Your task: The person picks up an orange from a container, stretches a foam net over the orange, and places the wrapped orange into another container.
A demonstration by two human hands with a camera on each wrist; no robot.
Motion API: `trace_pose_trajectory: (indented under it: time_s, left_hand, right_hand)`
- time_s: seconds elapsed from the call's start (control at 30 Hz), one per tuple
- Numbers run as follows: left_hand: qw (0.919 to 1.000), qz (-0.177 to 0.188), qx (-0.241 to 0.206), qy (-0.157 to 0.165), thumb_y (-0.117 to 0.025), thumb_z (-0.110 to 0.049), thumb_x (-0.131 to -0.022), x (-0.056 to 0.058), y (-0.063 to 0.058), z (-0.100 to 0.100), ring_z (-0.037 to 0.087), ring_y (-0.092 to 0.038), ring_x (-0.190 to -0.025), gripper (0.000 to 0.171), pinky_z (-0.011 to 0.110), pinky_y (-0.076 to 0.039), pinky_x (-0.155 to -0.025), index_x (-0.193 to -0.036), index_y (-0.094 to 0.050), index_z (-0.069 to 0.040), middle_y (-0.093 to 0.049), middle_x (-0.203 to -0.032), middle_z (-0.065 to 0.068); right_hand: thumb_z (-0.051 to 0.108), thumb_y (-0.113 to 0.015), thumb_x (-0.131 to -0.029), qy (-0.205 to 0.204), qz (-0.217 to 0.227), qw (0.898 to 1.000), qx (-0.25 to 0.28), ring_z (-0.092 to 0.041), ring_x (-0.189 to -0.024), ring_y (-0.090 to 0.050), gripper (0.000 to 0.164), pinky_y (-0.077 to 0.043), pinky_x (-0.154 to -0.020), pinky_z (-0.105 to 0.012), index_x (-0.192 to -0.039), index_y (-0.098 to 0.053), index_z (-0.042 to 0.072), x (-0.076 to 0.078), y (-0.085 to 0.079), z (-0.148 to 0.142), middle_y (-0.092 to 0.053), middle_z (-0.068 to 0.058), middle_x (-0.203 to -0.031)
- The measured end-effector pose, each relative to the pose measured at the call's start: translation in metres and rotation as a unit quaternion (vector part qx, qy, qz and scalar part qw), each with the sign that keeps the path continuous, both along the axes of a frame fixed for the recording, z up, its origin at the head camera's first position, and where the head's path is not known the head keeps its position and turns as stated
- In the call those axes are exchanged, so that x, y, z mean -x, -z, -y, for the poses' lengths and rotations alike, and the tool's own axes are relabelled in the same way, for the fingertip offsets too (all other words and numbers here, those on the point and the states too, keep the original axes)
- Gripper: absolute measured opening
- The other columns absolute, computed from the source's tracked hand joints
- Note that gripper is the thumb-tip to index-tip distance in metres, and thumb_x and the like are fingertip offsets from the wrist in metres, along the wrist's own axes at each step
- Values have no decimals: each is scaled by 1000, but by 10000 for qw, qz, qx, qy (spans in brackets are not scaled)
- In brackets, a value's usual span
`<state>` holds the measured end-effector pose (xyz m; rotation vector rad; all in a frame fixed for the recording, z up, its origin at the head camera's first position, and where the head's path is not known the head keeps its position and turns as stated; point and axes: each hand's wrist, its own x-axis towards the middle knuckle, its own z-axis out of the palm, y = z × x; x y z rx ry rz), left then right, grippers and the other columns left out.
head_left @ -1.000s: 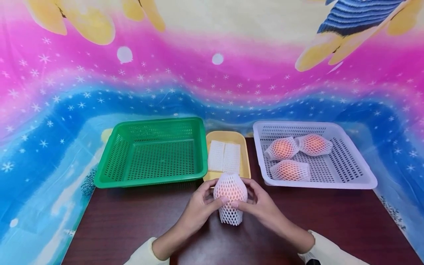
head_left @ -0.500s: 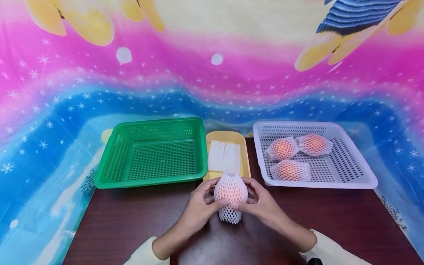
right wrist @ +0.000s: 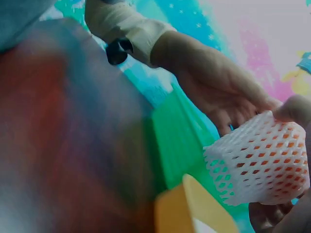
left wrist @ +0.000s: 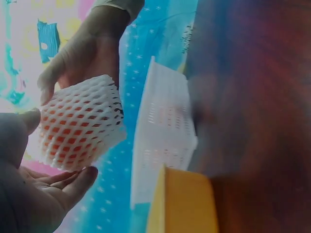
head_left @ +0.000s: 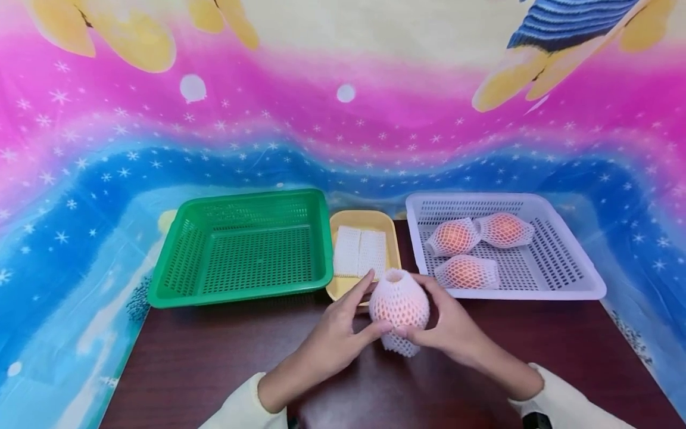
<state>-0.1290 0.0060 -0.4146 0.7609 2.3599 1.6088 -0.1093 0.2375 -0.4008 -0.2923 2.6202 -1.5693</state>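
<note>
An orange-coloured round fruit (head_left: 399,307) in a white foam net sleeve is held upright above the table's front part. The net's open neck faces up, and its loose end hangs below. My right hand (head_left: 457,326) grips it from the right, thumb in front and fingers behind. On the other side, my left hand (head_left: 336,335) has its thumb at the net and its fingers extended, with a gap to the fruit. In the right wrist view the left hand (right wrist: 214,85) shows loosely spread fingers beside the net. The fruit's kind is obscured by the net.
A green basket (head_left: 241,296) with nothing visible inside stands at the left. Between the baskets, a yellow tray (head_left: 393,238) holds flat white foam nets (head_left: 359,251). The pale basket (head_left: 568,250) at right contains 3 netted fruits (head_left: 466,272). Dark wood table (head_left: 214,357) lies below.
The netted fruit has shifted right and tilted so its open neck shows. The left hand's fingers have straightened and moved away from the fruit, while the right hand keeps its grip.
</note>
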Motion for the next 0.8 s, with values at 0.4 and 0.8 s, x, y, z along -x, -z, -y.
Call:
trace_pose_trajectory:
  time_s: [0.4, 0.8]
  left_hand:
    - [9067, -3614, 2082, 624, -60, -25, -104, 24, -3, -51, 18, -56, -138, 43, 36, -44, -117, -145, -58, -10, -64, -143, 4]
    - [8408, -4335, 3162, 722, -51, -30, -108, 48, 3, -112, 21, -57, -138, 32, 38, -44, -118, -135, -66, -18, -68, -136, -5]
  right_hand:
    - [13, -92, -54, 875, -2486, 9255, -2720, -43, -115, -43, 89, -50, -82, -67, -132, -51, -5, 63, -24, -115, -44, -30, -128]
    - [13, -95, -61, 50, -1150, 9110, -3959, -50, -109, -43, 87, -47, -80, -63, -130, -48, -9, 93, -3, -236, -37, -39, -127]
